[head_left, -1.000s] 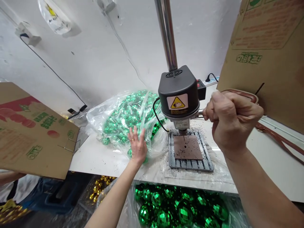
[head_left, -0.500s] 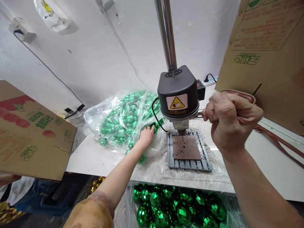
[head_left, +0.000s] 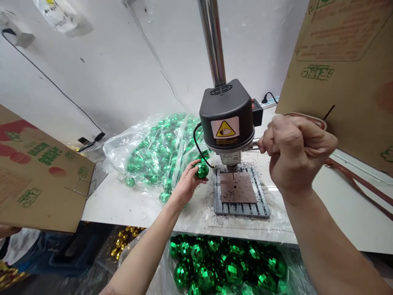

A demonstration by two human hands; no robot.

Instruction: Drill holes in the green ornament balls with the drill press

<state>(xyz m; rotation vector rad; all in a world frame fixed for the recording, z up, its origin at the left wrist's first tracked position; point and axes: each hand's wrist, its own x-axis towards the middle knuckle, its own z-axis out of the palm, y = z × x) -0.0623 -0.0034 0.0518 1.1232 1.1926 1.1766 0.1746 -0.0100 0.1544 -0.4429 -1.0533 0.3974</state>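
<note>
A shiny green faceted ball (head_left: 202, 170) is between the fingers of my left hand (head_left: 186, 184), at the mouth of a clear plastic bag (head_left: 116, 149) full of similar balls. To the right, a black drill press (head_left: 226, 119) stands on the table. Its thin bit points down at a brown square board (head_left: 238, 196) that has a dark hole and lies on the slotted metal base (head_left: 263, 209). My right hand (head_left: 296, 151) is closed in a fist around the drill press lever (head_left: 252, 146); most of the lever is hidden by the fingers.
Below the table edge, a plastic-lined container holds many green balls (head_left: 235, 270). Cardboard boxes stand at left (head_left: 39, 176) and right (head_left: 344, 82). A brown strap (head_left: 356, 180) lies at right. Dark shavings dot the base. Another person's hand (head_left: 9, 230) shows at far left.
My left hand has come out of the bag's opening with a green ball in its fingers. My right hand stays on the lever, and the view has shifted slightly.
</note>
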